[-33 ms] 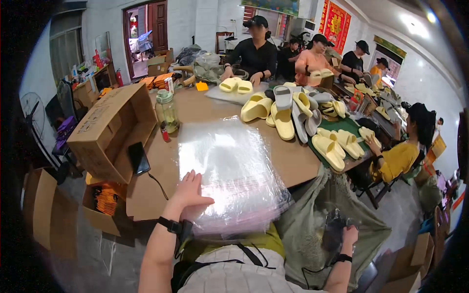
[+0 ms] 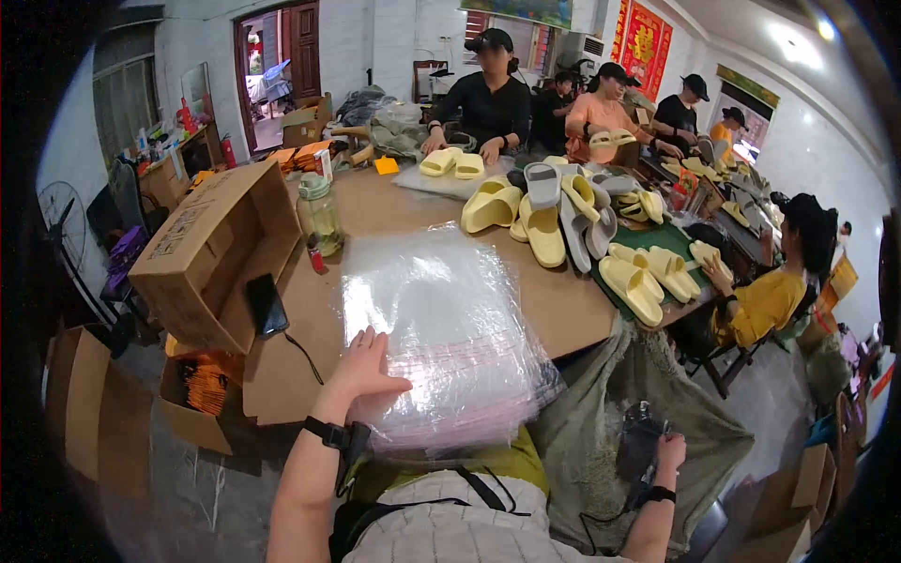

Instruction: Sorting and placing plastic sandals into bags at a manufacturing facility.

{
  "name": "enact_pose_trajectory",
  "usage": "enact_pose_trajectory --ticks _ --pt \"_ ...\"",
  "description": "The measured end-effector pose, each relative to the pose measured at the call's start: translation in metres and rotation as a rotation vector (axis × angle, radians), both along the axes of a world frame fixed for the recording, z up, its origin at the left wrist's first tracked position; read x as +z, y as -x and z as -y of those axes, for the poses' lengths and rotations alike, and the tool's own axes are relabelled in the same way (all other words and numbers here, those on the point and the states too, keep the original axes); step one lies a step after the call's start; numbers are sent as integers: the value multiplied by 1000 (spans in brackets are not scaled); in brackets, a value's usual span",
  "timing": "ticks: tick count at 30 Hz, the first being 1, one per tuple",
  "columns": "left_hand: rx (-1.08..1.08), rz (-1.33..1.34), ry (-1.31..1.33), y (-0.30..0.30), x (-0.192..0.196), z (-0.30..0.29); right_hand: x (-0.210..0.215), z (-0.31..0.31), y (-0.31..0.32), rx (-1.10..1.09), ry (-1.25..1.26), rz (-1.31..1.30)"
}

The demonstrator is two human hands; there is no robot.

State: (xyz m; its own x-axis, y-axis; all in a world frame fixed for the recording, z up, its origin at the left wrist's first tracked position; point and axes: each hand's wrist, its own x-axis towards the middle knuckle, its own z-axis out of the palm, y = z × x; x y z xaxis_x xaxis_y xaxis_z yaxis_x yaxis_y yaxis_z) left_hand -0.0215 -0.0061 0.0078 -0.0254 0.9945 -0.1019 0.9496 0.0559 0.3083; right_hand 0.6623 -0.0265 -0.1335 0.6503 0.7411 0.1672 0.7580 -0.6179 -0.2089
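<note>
My left hand (image 2: pixel 369 369) lies flat, fingers spread, on a stack of clear plastic bags (image 2: pixel 441 291) with pinkish lower edges. The stack rests on the brown tabletop (image 2: pixel 563 314) and reaches past its near edge above my lap. Low on the right, my right hand (image 2: pixel 670 452) is closed on a dark item in clear plastic (image 2: pixel 636 448); its exact kind cannot be made out. Behind that item is a grey-green woven sack (image 2: pixel 582 450), hanging wide below the table's right edge.
Yellow and grey slippers (image 2: pixel 540 235) are heaped at the table's right. Left stand an open carton (image 2: pixel 211 244), a jar (image 2: pixel 322 225) and a corded phone (image 2: pixel 267 305). A box of orange packets (image 2: pixel 202 387) sits below. A co-worker in black (image 2: pixel 488 98) faces me across the table.
The dark item in my right hand has shifted very slightly and shows more clearly. My left hand and the bag stack have stayed in place.
</note>
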Motion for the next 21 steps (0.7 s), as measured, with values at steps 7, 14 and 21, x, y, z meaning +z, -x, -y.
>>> enact_pose_trajectory --ticks 7,14,21 --pt "61 -2 -179 -5 -6 -5 8 -42 48 165 -16 119" --pt "14 -142 -395 -14 -1 2 80 -143 109 597 -468 -7" --pt "-124 -247 -277 -43 20 48 86 -245 116 484 -389 145"
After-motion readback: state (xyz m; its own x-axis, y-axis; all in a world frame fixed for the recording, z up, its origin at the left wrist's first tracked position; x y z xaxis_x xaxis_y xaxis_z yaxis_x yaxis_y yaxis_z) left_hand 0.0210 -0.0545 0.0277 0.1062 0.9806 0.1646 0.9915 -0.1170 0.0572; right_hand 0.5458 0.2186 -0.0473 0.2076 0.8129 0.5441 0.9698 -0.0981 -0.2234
